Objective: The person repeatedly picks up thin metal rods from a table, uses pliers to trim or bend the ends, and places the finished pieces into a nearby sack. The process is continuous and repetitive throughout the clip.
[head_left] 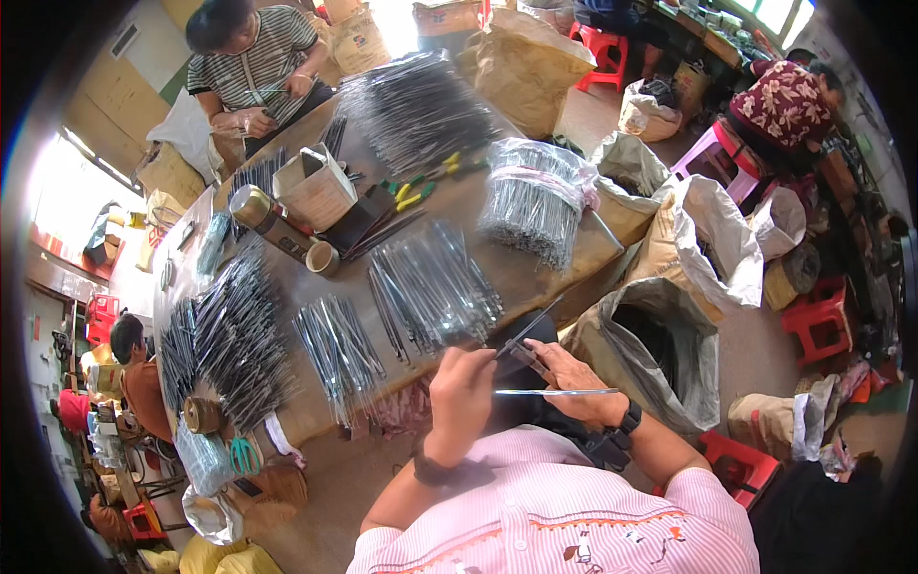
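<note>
My left hand (459,397) is closed in a pinch at the near end of a thin dark metal strip (537,320), which slants up and to the right. Close beside it, my right hand (579,381) has bent fingers near that strip. A shiny flat metal strip (545,391) lies across my right hand, which seems to grip it. Both hands are over my lap, just off the near table edge. The nearest things on the table are a loose row of shiny strips (435,287) and a smaller pile of strips (337,346).
On the table (535,282) stand a plastic-wrapped bundle of rods (535,203), a big strip pile (416,110), pliers (416,196), a carton (316,188), a jar (253,206) and teal scissors (245,455). Open sacks (660,354) line the right. A person (258,67) in stripes sits opposite.
</note>
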Tool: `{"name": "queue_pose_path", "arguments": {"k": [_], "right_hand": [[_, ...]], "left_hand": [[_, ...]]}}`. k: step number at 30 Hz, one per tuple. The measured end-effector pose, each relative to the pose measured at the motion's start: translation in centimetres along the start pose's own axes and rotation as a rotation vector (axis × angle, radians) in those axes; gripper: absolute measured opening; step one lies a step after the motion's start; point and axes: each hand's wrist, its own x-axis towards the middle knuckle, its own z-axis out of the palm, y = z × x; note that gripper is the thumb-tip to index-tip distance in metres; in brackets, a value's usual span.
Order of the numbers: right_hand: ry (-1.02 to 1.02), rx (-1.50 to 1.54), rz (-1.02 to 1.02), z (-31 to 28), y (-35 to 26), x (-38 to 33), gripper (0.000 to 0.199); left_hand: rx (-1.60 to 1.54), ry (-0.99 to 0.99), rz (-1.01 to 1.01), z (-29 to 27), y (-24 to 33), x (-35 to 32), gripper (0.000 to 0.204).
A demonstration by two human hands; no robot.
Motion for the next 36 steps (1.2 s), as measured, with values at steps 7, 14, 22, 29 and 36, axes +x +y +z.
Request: {"name": "queue_pose_path", "arguments": {"k": [7, 14, 22, 29, 36], "right_hand": [[0.023, -0.077, -0.066, -0.8, -1.0, 0.6, 0.08], [0.056, -0.136, -0.108, -0.7, -0.8, 1.1, 0.079], [0.051, -0.053, 0.013, -0.4, -0.8, 1.6, 0.067], [0.113, -0.096, -0.034, 0.1, -0.3, 1.9, 0.04], [0.118, -0.118, 0.024, 0.2, 0.0, 1.7, 0.029]], "left_hand": [[-0.02, -0.008, -0.01, -0.2, -0.1, -0.1, 0.014], [-0.227, -0.034, -0.172, -0.1, -1.5, -0.2, 0.016], [-0.346, -0.059, -0.29, -0.1, -2.2, -0.3, 0.015], [-0.408, -0.066, -0.354, -0.1, -2.8, -0.5, 0.014], [-0.414, -0.078, -0.393, 0.1, -3.6, -0.9, 0.013]]}}
